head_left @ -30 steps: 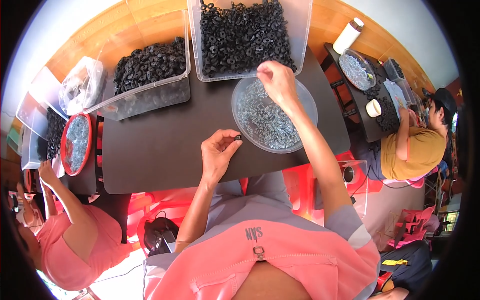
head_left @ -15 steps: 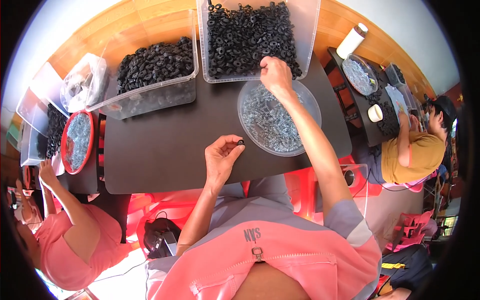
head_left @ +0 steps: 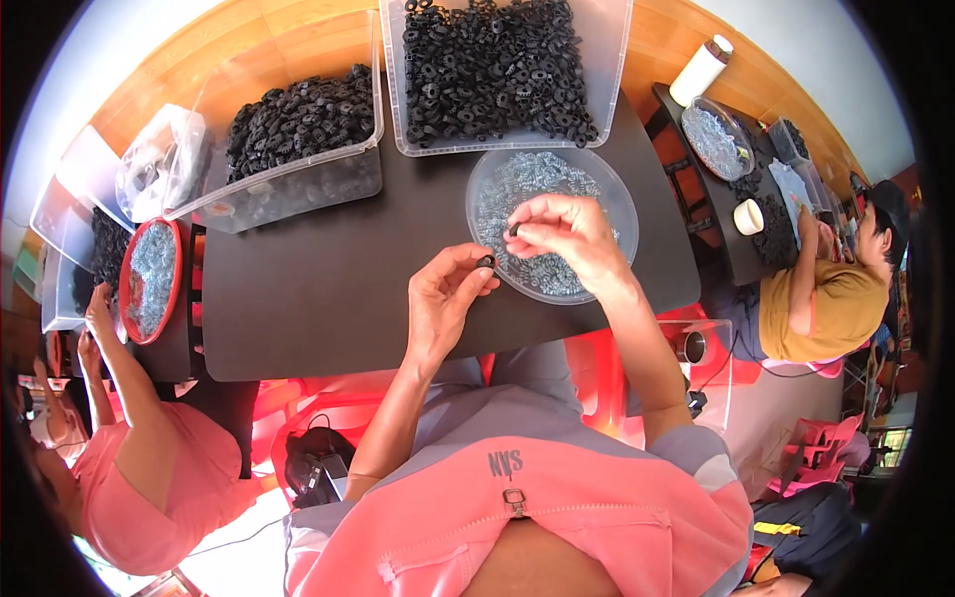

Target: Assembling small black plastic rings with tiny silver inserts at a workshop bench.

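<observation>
My left hand point(head_left: 444, 297) pinches a small black plastic part point(head_left: 486, 262) between thumb and fingertips, above the dark table point(head_left: 318, 298). Just to its right, my right hand point(head_left: 572, 237) is closed in a pinch on another small black part point(head_left: 514, 230); most of that piece is covered by the fingers. Below the right hand lies a round clear tub point(head_left: 626, 191) holding many small shiny metal springs point(head_left: 537, 174). Behind the tub stands a large clear bin point(head_left: 396, 99) heaped with black ring-shaped parts point(head_left: 492, 75).
Another clear bin point(head_left: 288, 196) of black parts stands at the back left, beside a plastic bag point(head_left: 159, 164). A red-rimmed basin point(head_left: 180, 289) sits near a co-worker in pink point(head_left: 169, 478). On the right, a co-worker in mustard point(head_left: 826, 313) sits by a table with a white bottle point(head_left: 700, 72).
My right hand has come back from the large bin with a small black part, toward my left hand. The left hand has risen slightly, keeping its piece.
</observation>
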Available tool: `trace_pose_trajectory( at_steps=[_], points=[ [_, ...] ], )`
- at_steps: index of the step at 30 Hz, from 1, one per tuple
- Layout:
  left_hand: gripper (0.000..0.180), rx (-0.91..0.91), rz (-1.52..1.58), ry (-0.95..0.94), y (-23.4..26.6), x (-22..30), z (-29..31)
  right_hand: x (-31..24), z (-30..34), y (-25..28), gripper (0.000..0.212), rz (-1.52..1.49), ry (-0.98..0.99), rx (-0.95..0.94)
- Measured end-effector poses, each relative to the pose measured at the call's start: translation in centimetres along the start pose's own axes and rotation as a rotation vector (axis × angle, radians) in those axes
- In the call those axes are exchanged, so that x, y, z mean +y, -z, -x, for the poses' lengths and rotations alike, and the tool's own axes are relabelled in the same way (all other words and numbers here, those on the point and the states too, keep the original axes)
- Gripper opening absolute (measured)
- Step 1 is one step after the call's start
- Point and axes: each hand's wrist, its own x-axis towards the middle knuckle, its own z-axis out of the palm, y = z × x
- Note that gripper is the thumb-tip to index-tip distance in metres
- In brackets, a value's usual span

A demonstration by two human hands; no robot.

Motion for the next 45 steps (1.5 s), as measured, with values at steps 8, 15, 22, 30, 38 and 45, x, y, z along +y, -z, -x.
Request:
trace_pose_trajectory(
  at_steps=[8,15,22,30,38,45],
  points=[
    [0.017,-0.03,0.029,0.005,-0.4,-0.4,0.0,0.4,1.8,-1.0,0.01,0.131,0.091,-0.005],
    [0.017,-0.035,-0.014,0.028,-0.4,-0.4,0.0,0.9,2.1,-1.2,0.012,0.243,0.19,0.0],
    [0.017,-0.041,-0.076,0.078,-0.3,-0.4,0.2,0.6,2.6,-2.3,0.01,0.589,0.371,0.098],
    [0.016,-0.066,-0.183,0.066,-0.2,-0.7,0.1,1.7,2.6,-2.6,0.008,0.687,0.429,0.093],
    [0.016,0.02,-0.267,0.096,-0.9,-1.0,0.1,2.4,2.4,-2.9,0.011,0.802,0.52,0.137],
    [0.015,0.081,-0.301,0.126,-1.2,-0.2,0.0,2.6,3.5,-4.1,0.035,0.858,0.544,0.167]
  ],
)
